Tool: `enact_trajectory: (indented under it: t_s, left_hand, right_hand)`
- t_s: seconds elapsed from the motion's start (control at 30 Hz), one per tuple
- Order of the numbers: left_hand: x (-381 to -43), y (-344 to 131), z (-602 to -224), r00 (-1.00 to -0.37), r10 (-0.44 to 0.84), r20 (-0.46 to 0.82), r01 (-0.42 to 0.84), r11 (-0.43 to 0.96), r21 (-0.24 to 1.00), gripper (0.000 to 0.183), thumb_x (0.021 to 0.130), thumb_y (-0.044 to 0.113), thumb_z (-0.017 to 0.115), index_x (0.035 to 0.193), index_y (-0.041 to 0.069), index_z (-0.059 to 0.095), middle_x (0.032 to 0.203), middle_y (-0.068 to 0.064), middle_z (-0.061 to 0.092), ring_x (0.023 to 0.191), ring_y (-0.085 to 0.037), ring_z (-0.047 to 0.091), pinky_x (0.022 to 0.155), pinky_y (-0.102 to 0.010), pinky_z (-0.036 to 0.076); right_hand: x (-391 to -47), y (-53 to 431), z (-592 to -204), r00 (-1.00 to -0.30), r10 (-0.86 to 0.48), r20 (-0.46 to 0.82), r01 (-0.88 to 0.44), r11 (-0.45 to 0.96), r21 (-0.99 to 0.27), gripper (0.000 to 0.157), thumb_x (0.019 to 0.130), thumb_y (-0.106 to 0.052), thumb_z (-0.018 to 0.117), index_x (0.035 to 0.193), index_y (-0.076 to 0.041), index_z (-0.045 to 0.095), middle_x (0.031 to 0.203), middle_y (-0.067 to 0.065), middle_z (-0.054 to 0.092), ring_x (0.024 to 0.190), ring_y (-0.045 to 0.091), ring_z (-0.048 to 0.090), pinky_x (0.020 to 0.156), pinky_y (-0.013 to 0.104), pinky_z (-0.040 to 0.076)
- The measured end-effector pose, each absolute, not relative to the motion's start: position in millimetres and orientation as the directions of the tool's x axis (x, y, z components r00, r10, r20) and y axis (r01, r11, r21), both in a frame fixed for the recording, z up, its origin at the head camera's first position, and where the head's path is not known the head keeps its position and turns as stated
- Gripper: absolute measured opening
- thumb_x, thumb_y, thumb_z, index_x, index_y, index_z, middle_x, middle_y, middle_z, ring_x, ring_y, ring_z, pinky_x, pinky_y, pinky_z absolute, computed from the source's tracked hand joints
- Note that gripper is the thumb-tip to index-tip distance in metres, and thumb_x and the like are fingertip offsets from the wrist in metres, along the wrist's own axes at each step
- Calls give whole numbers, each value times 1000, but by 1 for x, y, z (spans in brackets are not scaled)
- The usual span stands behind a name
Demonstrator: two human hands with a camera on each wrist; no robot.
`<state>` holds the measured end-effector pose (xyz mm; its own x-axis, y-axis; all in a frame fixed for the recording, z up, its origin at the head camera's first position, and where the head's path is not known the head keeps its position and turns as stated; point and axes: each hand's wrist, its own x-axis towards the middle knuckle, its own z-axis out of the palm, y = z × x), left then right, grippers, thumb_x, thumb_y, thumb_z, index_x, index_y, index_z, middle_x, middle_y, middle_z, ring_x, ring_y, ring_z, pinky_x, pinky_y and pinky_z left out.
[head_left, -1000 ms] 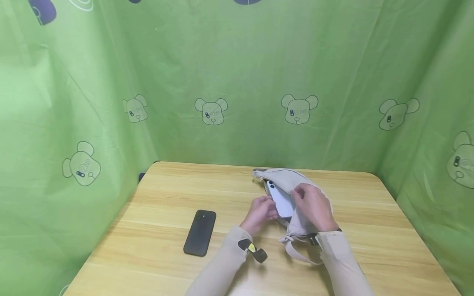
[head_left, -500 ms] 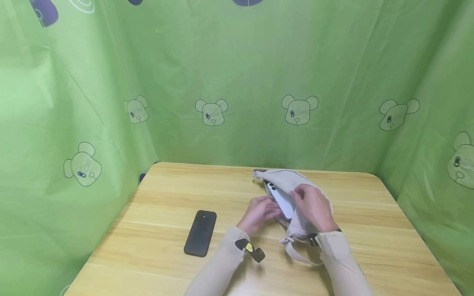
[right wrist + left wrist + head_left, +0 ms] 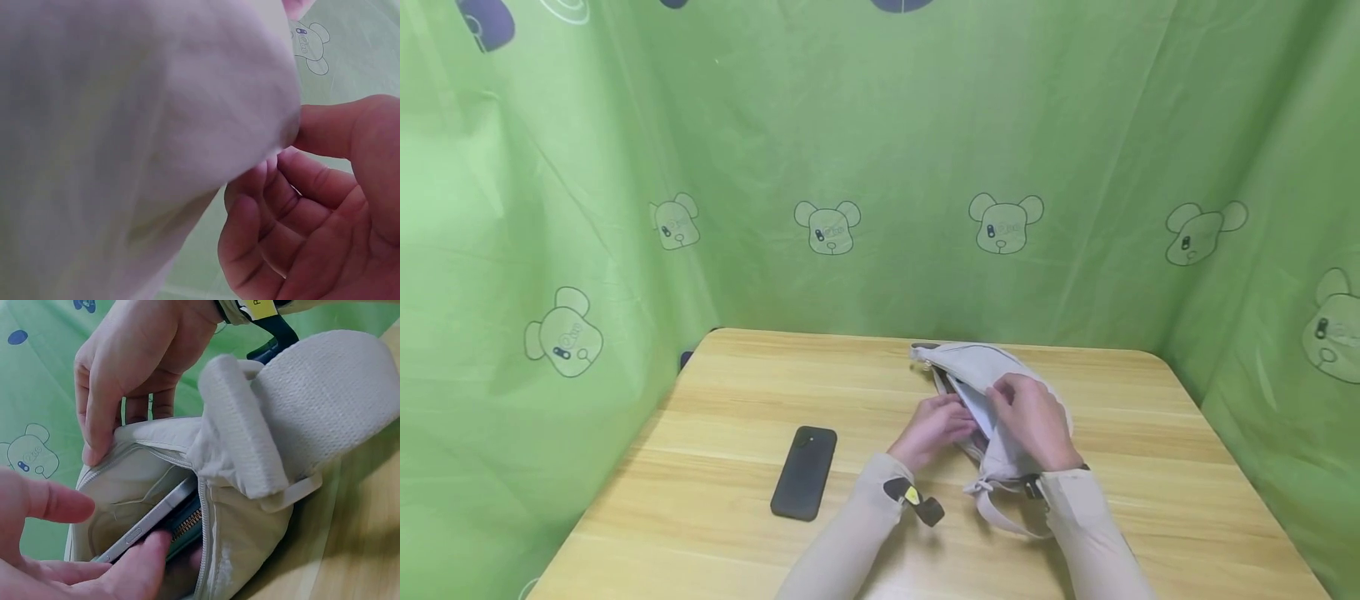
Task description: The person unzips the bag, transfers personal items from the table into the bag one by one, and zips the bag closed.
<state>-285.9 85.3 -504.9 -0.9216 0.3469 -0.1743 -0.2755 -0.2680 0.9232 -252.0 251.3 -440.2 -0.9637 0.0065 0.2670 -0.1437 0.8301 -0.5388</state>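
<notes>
A beige sling bag (image 3: 981, 358) lies at the back right of the table, its zipped mouth spread. My right hand (image 3: 1033, 421) pinches the edge of the opening between thumb and fingers (image 3: 244, 231). Inside sits a white phone (image 3: 147, 519), sunk mostly below the rim. Beside it in the left wrist view is a dark green item with a brass zipper (image 3: 187, 526), perhaps a pouch. My left hand (image 3: 932, 429) reaches into the mouth, fingers (image 3: 147, 565) fairly straight against the phone, the thumb held apart from it.
A black phone (image 3: 805, 473) lies back up on the wooden table (image 3: 700, 533), left of my left forearm. The bag's strap (image 3: 1007, 521) loops toward the near side. Green curtains (image 3: 910, 167) enclose the back and sides of the table.
The white phone has slid deeper into the bag, so its camera lenses no longer show in the head view. My left fingers have followed it inward; my right hand keeps its hold.
</notes>
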Motion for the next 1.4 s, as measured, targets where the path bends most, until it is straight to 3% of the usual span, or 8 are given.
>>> enact_trajectory:
  t_s: [0.2,0.43,0.6,0.73,0.9,1.1,1.2,1.4]
  left_hand:
    - [-286,83,-504,-915,365,-174,-282,-267,922,55,96,2,58,146,-13,43,115,-24,71,91,-14,71,103,-37,60]
    - [-287,77,-501,-902,397,-169,-308,-320,896,63,98,2,53,155,-11,30,116,-19,67,102,-21,71,108,-36,56]
    - [-290,77,-500,-892,417,-172,-329,-341,881,61,99,3,52,155,-10,30,117,-20,64,113,-32,70,112,-38,53]
    - [-292,79,-501,-887,429,-168,-334,-347,876,59,101,3,50,155,-12,29,116,-17,62,115,-33,68,114,-39,52]
    - [-297,83,-502,-877,454,-156,-331,-338,881,51,100,1,51,148,-12,39,119,-15,64,112,-26,68,114,-39,51]
    - [-301,89,-499,-867,471,-161,-335,-313,889,26,100,1,53,123,-7,59,110,-9,66,102,-20,69,112,-37,53]
    - [-302,91,-497,-858,482,-175,-344,-287,894,21,99,3,55,117,-4,62,111,-12,69,99,-18,70,111,-37,54]
    - [-304,90,-496,-847,494,-194,-346,-236,908,30,102,9,53,125,-8,61,129,-29,67,107,-23,73,110,-38,55]
  right_hand:
    - [-252,251,-440,-965,4,262,-141,834,-534,21,99,-22,67,106,-4,74,100,17,77,75,23,67,58,33,48]
    - [-254,251,-440,-964,-2,266,-149,833,-533,20,98,-22,67,106,-4,74,99,17,77,72,22,66,56,31,47]
    - [-254,250,-441,-965,-4,263,-149,832,-535,20,98,-22,67,105,-4,74,98,17,77,71,21,65,56,32,47]
    - [-254,249,-442,-967,-9,253,-148,830,-538,19,98,-21,67,104,-5,74,97,16,77,70,21,65,57,32,48]
    - [-254,248,-443,-966,-11,257,-152,830,-537,18,98,-22,67,102,-6,74,95,14,77,71,21,65,58,33,49]
    - [-255,250,-444,-960,-8,278,-159,835,-527,19,98,-23,66,100,-7,74,93,13,78,73,23,67,59,34,49]
    - [-255,251,-444,-959,-3,282,-157,837,-525,19,98,-24,66,100,-7,75,94,13,78,74,24,67,60,35,50]
    - [-255,253,-443,-967,-12,255,-153,829,-538,23,99,-25,65,105,-5,74,98,15,78,77,23,68,62,34,52]
